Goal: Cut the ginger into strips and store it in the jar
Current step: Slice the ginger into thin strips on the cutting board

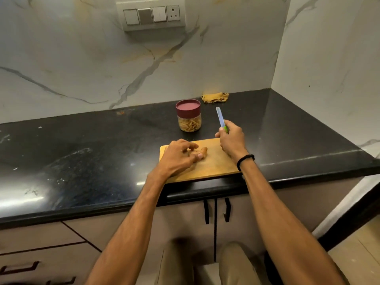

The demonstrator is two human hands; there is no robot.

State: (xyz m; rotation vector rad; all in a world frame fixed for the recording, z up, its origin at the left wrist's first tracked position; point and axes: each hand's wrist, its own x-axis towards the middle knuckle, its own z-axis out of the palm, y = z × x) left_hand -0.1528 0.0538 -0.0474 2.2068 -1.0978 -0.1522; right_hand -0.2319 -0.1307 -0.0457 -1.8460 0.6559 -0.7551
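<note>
The person stands at the counter with both bare forearms stretched forward. The left hand (178, 156) lies palm down on the wooden cutting board (218, 164), its fingers curled over a knobbly piece of ginger (203, 151) and holding it against the wood; the fingertips and thumb touch the root, and only its right end shows past them. To the right, the right hand (231, 142) is raised over the board's far right corner, fist wrapped round the green handle of a knife (220, 118) whose blade points up and away toward the wall, clear of the board and the ginger. A black band (245, 161) circles that wrist. The board sits at the front edge of a polished black stone countertop (82, 153) that runs from the far left into a corner on the right, with a few pale specks and glare on its left part. Behind it rises a white marble wall with grey and yellowish veins, carrying a switch panel (152, 15) with a socket at its right end. Below the counter are beige drawers on the left and cabinet doors with black handles (206, 211) under the board. Beyond the board, apart from it, stands a clear jar (189, 123) with its maroon lid (188, 105) on; thin pale-yellow strips fill it below the lid. Further back and to the right, against the wall, lies a crumpled yellow cloth (214, 97).
</note>
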